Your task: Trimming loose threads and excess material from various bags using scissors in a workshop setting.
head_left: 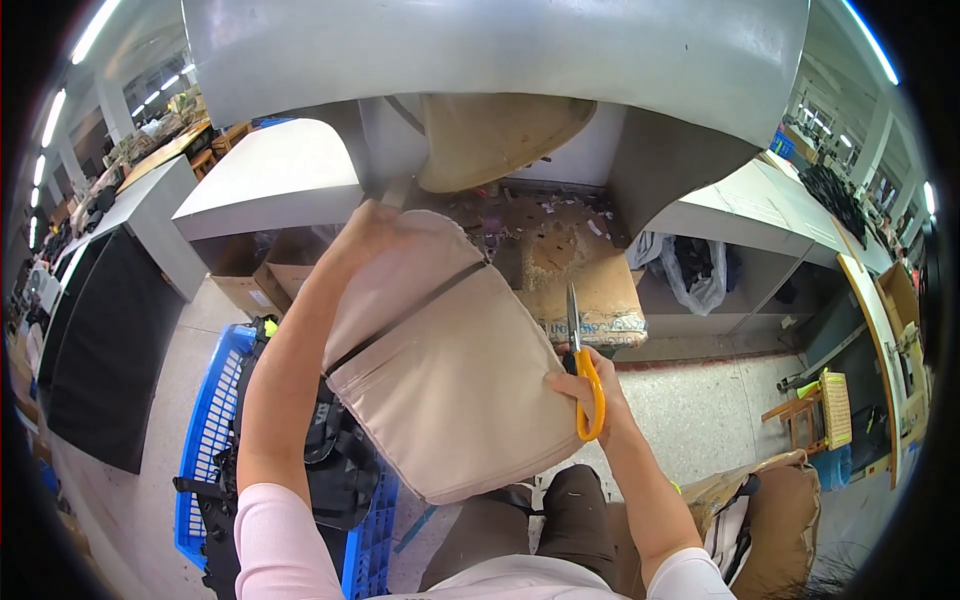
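Note:
A beige, rounded fabric panel (470,385) with a dark strap or band (410,315) across it hangs in front of me, above my lap. My left hand (378,238) is closed on its top left edge, the fingertips partly hidden. My right hand (590,385) holds scissors (586,385) with orange-yellow handles, blades pointing up and away. The thumb of that hand also presses on the panel's right edge.
Ahead, a grey metal hood (500,50) overhangs a cardboard box (590,300) littered with scraps. At my left stands a blue plastic crate (210,400) with black bags (340,460). White tables (270,170) flank the hood. A small wooden stool (800,420) is at right.

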A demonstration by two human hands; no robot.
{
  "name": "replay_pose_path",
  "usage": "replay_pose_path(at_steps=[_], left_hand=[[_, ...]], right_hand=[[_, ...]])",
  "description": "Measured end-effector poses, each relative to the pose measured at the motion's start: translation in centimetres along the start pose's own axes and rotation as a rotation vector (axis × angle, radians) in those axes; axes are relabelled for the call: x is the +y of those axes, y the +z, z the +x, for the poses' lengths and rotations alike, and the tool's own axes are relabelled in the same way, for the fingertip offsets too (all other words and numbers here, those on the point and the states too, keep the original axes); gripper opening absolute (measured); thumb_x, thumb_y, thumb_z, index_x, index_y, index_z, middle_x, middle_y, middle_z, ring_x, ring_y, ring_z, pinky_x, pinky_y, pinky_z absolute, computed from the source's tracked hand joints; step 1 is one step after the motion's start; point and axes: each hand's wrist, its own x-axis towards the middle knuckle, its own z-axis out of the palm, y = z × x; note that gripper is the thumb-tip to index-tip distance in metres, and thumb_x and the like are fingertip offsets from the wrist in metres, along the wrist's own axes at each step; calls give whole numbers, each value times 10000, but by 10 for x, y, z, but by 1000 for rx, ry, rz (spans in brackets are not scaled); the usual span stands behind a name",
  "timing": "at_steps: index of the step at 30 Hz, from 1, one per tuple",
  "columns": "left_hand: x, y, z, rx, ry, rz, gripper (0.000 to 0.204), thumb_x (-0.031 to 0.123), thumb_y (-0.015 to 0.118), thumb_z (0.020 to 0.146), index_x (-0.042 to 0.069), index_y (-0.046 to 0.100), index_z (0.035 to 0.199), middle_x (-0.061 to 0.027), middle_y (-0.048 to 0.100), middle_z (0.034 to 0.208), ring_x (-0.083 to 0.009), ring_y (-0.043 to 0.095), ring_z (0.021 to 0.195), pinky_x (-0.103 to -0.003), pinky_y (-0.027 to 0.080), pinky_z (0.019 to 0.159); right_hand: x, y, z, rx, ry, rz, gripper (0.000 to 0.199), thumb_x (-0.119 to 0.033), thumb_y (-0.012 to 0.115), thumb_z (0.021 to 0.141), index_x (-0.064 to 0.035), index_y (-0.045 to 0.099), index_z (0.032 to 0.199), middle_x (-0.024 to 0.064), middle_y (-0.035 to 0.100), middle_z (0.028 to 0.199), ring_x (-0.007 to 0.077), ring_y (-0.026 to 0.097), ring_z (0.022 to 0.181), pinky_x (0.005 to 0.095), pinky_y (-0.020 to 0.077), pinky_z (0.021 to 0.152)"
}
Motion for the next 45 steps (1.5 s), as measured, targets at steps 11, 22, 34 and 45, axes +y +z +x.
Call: replay_pose_path(at_steps=[11, 22, 34, 45], left_hand=[[8, 4, -8, -14, -77, -18, 179, 57, 670, 695, 8, 673, 866, -9, 614, 686, -93, 522, 628, -240, 430, 639], [49, 4, -114, -129, 31, -243, 144, 46, 653, 699, -5, 658, 834, 33, 600, 673, -24, 510, 577, -199, 421, 522], [98, 106, -192, 206, 690, 183, 309, 182, 642, 700, 53, 580, 974, -129, 591, 904, -310, 552, 882, -355, 434, 738], [-94, 176, -264, 58, -302, -922, 426, 126, 643, 747, 18, 528, 1142, -89, 575, 1058, -151, 539, 940, -284, 427, 799]], right_hand=[[-3, -5, -5, -18, 28, 7, 474, -53, 727, 605, -37, 519, 1030, 38, 547, 809, 125, 542, 701, 226, 450, 639], [24, -29, -33, -225, -176, -172, 493, -78, 744, 650, -66, 500, 1078, -1, 575, 817, 83, 544, 744, 209, 444, 665], [8, -4, -78, -57, -449, 48, 489, 19, 698, 605, -58, 496, 1043, -14, 554, 879, 72, 525, 776, 198, 421, 698], [41, -40, -87, 77, -444, 287, 570, -50, 609, 541, -47, 465, 1092, 61, 556, 985, 183, 537, 920, 283, 412, 853]])
